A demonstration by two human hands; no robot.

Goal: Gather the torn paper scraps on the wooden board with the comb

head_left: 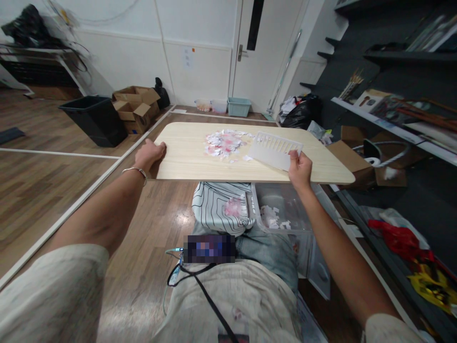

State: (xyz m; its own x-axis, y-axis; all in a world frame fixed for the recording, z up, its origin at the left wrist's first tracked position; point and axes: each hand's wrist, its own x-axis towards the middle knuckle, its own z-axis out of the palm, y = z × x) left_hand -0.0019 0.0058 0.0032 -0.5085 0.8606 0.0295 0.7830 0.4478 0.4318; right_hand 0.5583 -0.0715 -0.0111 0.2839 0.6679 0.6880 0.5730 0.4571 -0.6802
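Note:
My left hand (148, 155) is closed around the left edge of a light wooden board (185, 157) that I hold out in front of me. A pile of small white and pink paper pieces (224, 144) lies near the board's middle. My right hand (300, 167) is closed on the near corner of a white plastic slotted panel (274, 150) that lies flat on the board's right half. Below the board, a clear plastic bin (285, 216) with a few white pieces stands by my lap, next to a striped cloth (217, 205) with pink scraps on it.
A black bin (94, 119) and open cardboard boxes (137, 108) stand on the wooden floor at the left. A white door (264, 52) and small tubs (238, 106) are at the back. Shelves (396, 119) with clutter, a black bag (302, 114) and boxes line the right.

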